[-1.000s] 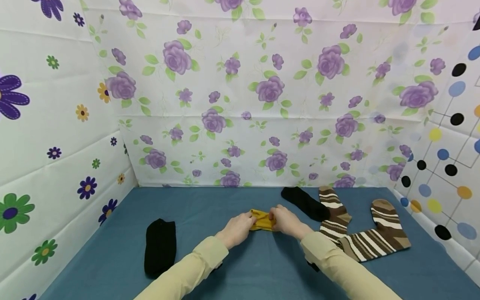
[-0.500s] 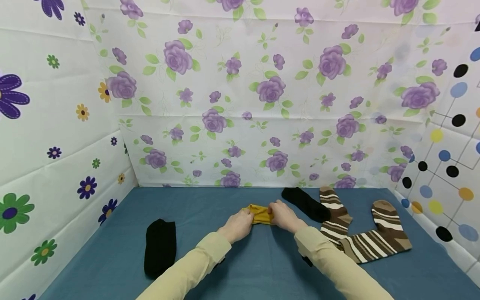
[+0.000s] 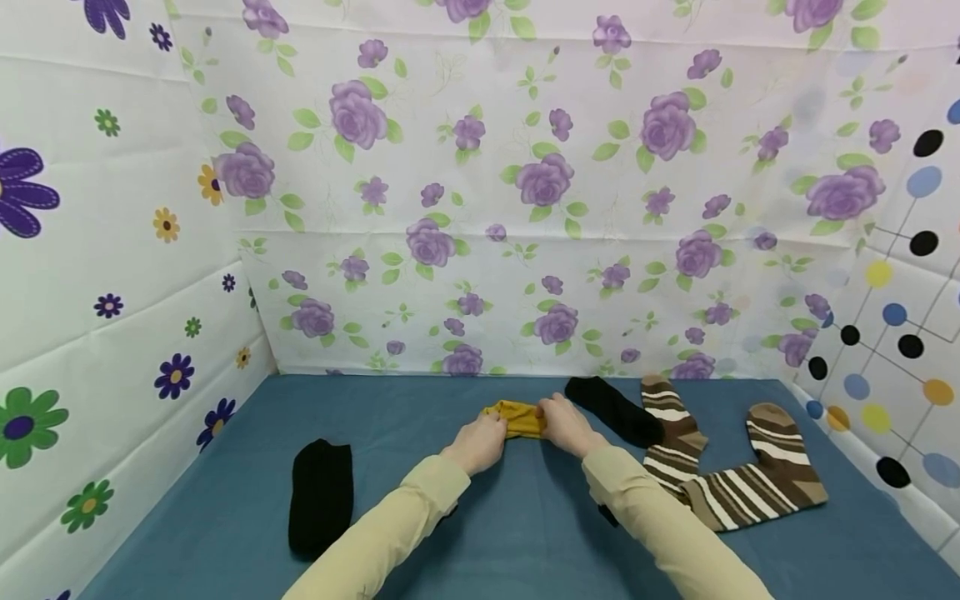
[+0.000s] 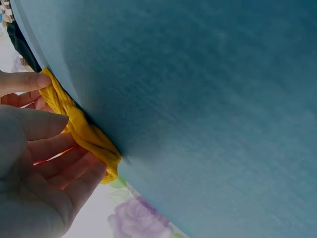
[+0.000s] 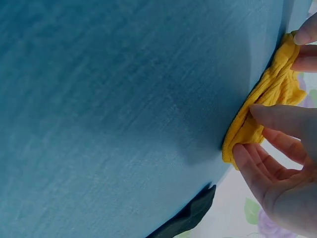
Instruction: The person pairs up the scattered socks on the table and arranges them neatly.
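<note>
A folded mustard-yellow sock (image 3: pixel 522 418) lies at the middle of the table toward the back. The left hand (image 3: pixel 480 442) pinches its left end between thumb and fingers. At the opposite end, the right hand (image 3: pixel 566 425) grips the fabric in the same way. Ribbed knit and folded layers of the yellow sock (image 4: pixel 86 131) show in the left wrist view. In the right wrist view, thumb and fingertips press into the yellow sock (image 5: pixel 265 99) close to the table surface. Fingers cover parts of both ends.
A black sock (image 3: pixel 321 498) lies alone on the left of the blue table (image 3: pixel 420 517). Another black sock (image 3: pixel 615 411) at the back right overlaps a brown striped sock (image 3: pixel 670 425). A second striped sock (image 3: pixel 757 483) lies further right. Patterned sheets (image 3: pixel 450 208) enclose the table.
Both hands have moved away from the body toward the back of the table, carrying the yellow sock along. The other socks lie where they were.
</note>
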Demonstrator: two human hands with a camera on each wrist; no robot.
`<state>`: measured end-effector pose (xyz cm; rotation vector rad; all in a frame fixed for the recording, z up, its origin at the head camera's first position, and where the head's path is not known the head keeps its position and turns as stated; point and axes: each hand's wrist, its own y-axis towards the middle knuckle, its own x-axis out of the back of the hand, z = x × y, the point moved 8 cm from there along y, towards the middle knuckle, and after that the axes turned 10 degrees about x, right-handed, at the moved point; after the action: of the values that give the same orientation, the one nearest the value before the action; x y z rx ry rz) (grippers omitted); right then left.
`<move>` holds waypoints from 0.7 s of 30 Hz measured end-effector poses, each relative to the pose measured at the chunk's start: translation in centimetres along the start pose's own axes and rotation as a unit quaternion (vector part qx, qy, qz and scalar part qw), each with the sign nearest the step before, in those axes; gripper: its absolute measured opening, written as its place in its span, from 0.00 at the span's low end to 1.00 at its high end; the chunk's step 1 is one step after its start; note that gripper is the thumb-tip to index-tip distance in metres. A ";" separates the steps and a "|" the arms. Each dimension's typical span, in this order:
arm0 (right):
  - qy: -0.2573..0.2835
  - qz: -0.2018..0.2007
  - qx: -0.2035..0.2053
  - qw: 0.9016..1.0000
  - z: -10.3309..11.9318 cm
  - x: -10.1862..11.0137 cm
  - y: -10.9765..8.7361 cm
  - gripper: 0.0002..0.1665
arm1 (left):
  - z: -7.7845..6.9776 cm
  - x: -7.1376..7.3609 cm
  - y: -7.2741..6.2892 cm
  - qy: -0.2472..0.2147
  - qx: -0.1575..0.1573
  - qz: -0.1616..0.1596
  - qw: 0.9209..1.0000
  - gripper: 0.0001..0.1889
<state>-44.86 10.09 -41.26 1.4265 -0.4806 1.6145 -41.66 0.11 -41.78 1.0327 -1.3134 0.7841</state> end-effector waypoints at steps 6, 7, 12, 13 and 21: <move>-0.003 -0.004 0.003 1.000 -0.5 -0.2 0.5 0.11 | 0.1 0.0 0.5 -0.006 0.011 0.013 1.000 0.08; -0.002 -0.006 0.005 1.000 -0.6 -0.2 0.5 0.11 | 0.1 -0.1 0.6 -0.005 0.013 0.016 1.000 0.08; -0.004 -0.012 0.007 1.000 -0.7 -0.1 0.7 0.12 | 0.3 -0.4 1.0 -0.003 0.030 0.040 0.999 0.09; -0.004 -0.010 0.004 1.000 -0.8 -0.1 0.7 0.13 | 0.3 -0.5 1.1 -0.004 0.033 0.046 0.998 0.10; 0.007 0.000 -0.021 1.000 -1.5 -0.4 1.0 0.14 | 0.8 -1.1 1.7 -0.023 0.046 0.071 0.996 0.14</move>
<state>-46.57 10.60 -41.76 1.3828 -0.5041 1.6042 -43.60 0.12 -42.60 1.0431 -1.4127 0.9413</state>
